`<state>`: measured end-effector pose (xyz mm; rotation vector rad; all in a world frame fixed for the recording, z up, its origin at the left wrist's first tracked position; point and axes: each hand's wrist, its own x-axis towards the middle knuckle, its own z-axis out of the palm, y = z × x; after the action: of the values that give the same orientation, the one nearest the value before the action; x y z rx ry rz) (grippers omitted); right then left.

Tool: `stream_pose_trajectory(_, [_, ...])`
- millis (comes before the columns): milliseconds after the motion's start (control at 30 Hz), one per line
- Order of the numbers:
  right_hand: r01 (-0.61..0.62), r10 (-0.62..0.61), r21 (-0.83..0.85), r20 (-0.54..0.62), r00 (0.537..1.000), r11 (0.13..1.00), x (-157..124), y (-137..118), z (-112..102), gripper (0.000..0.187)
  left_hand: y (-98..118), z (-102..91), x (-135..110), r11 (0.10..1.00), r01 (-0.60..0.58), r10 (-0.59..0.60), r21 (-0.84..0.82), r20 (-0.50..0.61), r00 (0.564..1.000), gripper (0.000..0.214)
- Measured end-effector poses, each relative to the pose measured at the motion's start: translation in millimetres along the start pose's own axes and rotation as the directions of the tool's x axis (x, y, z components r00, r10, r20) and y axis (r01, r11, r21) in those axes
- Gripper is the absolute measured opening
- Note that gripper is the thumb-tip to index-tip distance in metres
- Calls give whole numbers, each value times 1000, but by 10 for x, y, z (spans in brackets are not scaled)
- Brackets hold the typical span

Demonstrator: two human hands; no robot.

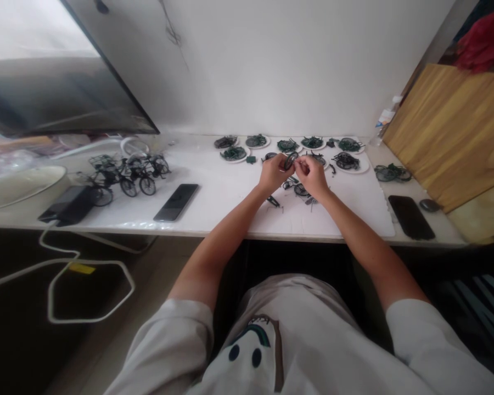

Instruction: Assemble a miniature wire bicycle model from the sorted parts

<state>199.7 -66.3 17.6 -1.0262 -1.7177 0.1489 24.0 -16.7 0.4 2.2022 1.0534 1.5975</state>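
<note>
Both of my hands meet over the middle of the white table [230, 203]. My left hand [274, 174] and my right hand [312, 175] are closed in a pinch on one small dark wheel-shaped part [290, 160] held between them. Under my hands lie loose dark model parts [300, 190] and a small dark tool [273, 202]. Behind them stand several white plates [234, 154] heaped with dark green and black parts.
Finished miniature bicycles [125, 173] stand at the left. A black phone [177, 202] lies left of my arms, another phone [410, 217] at the right. A black adapter [69, 205] with a white cable sits on the left edge. A wooden board [453, 126] leans at the right.
</note>
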Motion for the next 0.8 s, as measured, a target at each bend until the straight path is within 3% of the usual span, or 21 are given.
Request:
stream_pose_trajectory(267, [-5, 5, 29, 2, 1000, 1000, -16, -67, -52, 25, 61, -29, -2, 1000, 24, -24, 1, 8, 1000, 16])
stream_pose_trajectory(633, [-127, 132, 154, -28, 991, 980, -18, -67, -18, 41, 6, 7, -8, 1000, 4, -4, -9, 19, 1000, 18])
stream_pose_trajectory(800, [-98, 101, 155, -17, 995, 983, -21, -61, -16, 37, 1, -2, -9, 1000, -8, 8, -13, 17, 1000, 17])
